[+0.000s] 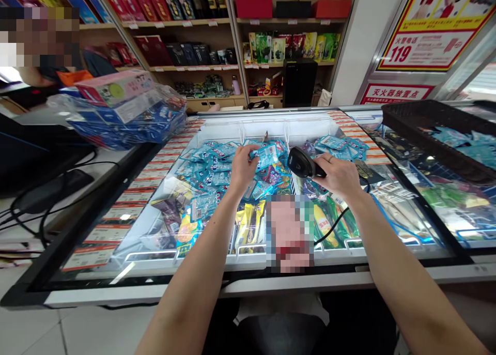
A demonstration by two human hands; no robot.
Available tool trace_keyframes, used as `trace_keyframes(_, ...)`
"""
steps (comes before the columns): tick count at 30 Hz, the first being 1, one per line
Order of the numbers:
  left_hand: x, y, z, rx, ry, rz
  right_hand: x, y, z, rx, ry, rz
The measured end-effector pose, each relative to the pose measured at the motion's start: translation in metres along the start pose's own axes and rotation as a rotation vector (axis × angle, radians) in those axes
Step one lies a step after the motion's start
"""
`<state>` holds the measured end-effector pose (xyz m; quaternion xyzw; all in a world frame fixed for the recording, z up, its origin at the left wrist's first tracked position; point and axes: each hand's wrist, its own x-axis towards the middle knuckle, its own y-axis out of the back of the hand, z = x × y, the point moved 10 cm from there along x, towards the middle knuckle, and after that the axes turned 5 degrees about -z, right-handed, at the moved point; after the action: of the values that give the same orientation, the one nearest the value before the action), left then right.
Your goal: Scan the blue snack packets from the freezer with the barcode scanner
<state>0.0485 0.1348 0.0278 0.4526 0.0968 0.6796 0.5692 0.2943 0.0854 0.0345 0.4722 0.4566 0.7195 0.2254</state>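
My left hand (244,165) pinches a small blue packet (267,156) by its left end, with a pale printed label facing up. In my right hand (339,175) is a black barcode scanner (304,164), its head pointing left at the packet, a short gap between them. The scanner's cord (336,225) runs down toward the front edge. Under my hands, many similar blue packets (219,164) lie heaped on the glass lid of a chest freezer (163,288). A smaller pile of blue packets (343,147) sits just beyond my right hand.
At right stands a dark plastic basket (437,156) holding more blue packets. Plastic-wrapped boxes (127,117) are stacked at left, near loose black cables (42,218). Price labels (135,196) line the glass. Shelves (186,23) stand behind; a person (39,60) is at far left.
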Motion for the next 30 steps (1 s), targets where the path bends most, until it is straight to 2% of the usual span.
trace_keyframes(7,-0.004,0.001,-0.026,-0.103,0.09,-0.057,-0.001,-0.003,-0.013,0.009,0.076,-0.008)
trace_keyframes(20,-0.008,0.0,-0.024,-0.117,0.094,-0.017,-0.001,-0.004,-0.024,0.014,0.131,-0.052)
trace_keyframes(30,-0.009,0.001,-0.02,-0.142,0.08,-0.019,0.0,-0.003,-0.027,0.01,0.15,-0.032)
